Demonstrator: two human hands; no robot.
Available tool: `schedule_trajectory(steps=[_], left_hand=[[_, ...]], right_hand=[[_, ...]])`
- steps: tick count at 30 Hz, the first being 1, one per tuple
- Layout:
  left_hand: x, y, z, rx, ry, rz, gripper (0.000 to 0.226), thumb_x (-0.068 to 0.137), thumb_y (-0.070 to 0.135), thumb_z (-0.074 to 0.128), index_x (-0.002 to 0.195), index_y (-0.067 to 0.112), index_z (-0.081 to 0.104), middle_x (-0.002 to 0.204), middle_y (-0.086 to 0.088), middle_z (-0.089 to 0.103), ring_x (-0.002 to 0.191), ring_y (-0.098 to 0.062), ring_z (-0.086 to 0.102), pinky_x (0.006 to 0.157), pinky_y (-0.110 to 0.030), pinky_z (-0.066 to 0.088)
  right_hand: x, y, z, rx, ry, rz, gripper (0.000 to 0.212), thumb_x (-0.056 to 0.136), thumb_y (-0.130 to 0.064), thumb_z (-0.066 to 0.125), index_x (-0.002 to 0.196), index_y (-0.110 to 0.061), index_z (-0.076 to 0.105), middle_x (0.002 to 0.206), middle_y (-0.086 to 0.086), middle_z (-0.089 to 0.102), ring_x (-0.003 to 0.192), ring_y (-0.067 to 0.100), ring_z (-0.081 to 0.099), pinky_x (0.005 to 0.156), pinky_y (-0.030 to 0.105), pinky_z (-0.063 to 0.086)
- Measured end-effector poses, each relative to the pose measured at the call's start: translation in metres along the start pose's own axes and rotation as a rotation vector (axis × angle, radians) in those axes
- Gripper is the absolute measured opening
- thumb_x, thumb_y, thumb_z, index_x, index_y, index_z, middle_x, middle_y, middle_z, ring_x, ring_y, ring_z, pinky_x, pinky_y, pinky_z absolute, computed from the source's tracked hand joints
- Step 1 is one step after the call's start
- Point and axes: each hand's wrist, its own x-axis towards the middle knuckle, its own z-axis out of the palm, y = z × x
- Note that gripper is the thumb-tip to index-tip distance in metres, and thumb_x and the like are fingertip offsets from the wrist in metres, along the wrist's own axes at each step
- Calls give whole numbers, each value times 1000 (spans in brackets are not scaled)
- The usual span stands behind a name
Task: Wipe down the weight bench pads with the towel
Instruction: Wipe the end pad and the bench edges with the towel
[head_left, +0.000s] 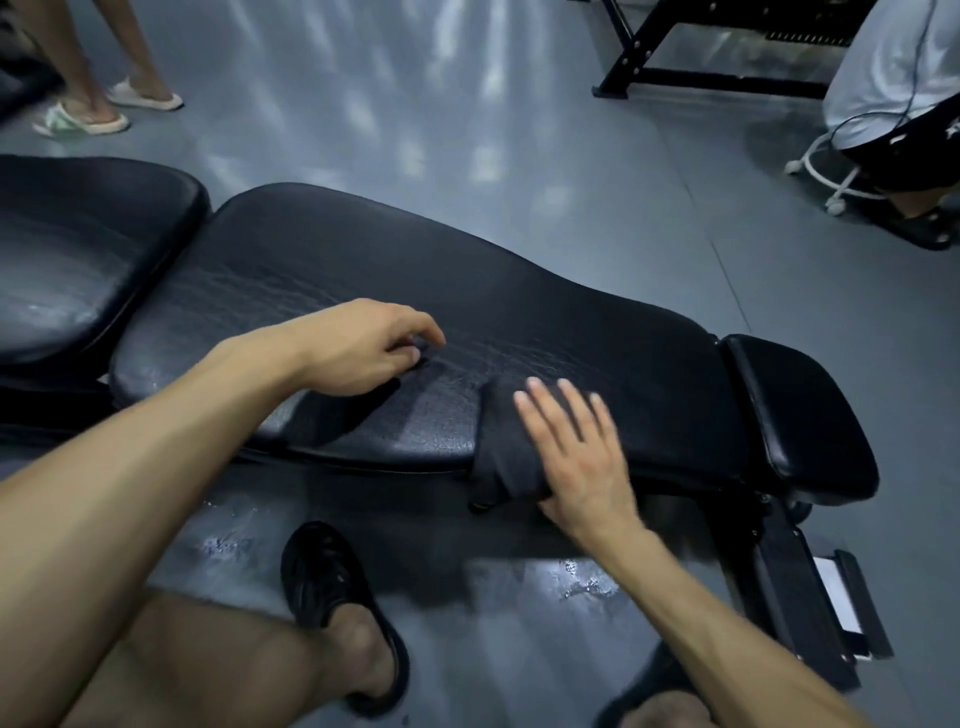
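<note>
A black weight bench lies across the view, with a long back pad (519, 317), a wide seat pad (78, 244) at the left and a small head pad (810, 415) at the right. A dark grey towel (501, 452) is draped over the near edge of the back pad. My right hand (576, 452) presses flat on the towel with straight fingers. My left hand (363, 348) rests on the back pad farther left, its fingers loosely curled, holding nothing.
Grey floor with wet patches (582, 582) lies below the bench. My feet in black sandals (332, 587) stand close to it. Another person's feet in slippers (98, 111) are at the back left. A seated person on a white stool (841, 176) and a black rack base (670, 67) are at the back right.
</note>
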Motion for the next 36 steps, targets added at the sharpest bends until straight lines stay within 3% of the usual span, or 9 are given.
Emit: schedule_trajectory(steps=[3,7,11,15,19,24,28,32,36], left_hand=[[-2,-2,-2,-16,17,-25,32,101,17,52,131,22,62,127,2,67,118,-17,60,96,-23,42],[-4,3,-6,-60,39,-31,31,102,22,50,130,25,63,129,3,67,119,-14,60,100,-24,43],[-19,-4,-8,-66,38,-50,31,102,22,50,131,26,62,131,6,66,119,-12,60,99,-23,42],[-30,-17,-9,-54,24,-104,31,101,22,51,129,28,63,127,6,68,118,-12,62,100,-27,45],[-27,-9,-14,-61,33,-110,31,102,23,50,130,27,63,129,4,68,120,-13,62,97,-23,42],[-21,11,-16,-38,32,-100,32,103,23,50,132,26,62,130,2,67,124,-16,59,95,-22,40],[-22,20,-21,-4,0,-116,32,102,24,49,132,27,62,131,3,66,123,-17,58,94,-23,39],[-27,21,-17,-16,25,-103,32,102,24,49,130,28,62,131,4,66,121,-16,59,97,-25,41],[-36,7,-14,3,-34,-108,30,102,26,52,130,30,63,129,5,66,112,-12,60,96,-25,41]], right_hand=[[11,-32,-2,36,25,-73,127,50,-18,88,160,-16,24,166,7,31,150,37,33,117,59,32],[7,10,-11,-12,-46,-186,129,52,-22,88,161,-23,20,167,3,28,151,28,33,118,50,35],[-5,33,-12,5,-77,-75,125,62,-32,87,163,-24,12,168,2,24,153,27,29,121,49,31],[10,-5,-11,-29,-95,-52,138,50,-33,94,161,-17,14,167,7,27,150,36,31,118,57,31],[25,-44,-11,-16,-69,-107,135,50,-34,93,161,-18,18,166,7,29,149,37,33,117,59,31],[23,-24,-23,11,-123,-192,129,61,-62,82,163,-27,10,170,-1,17,154,29,24,123,54,24],[18,-8,-32,-18,-196,-235,127,66,-89,59,163,-33,-1,172,-4,6,158,25,12,122,63,18],[29,-6,-30,-37,-163,-286,123,69,-86,59,163,-32,-1,171,-3,12,157,29,17,121,64,20],[41,-7,-14,-24,-70,-340,122,68,-73,72,163,-25,12,169,3,23,154,31,26,119,60,27]])
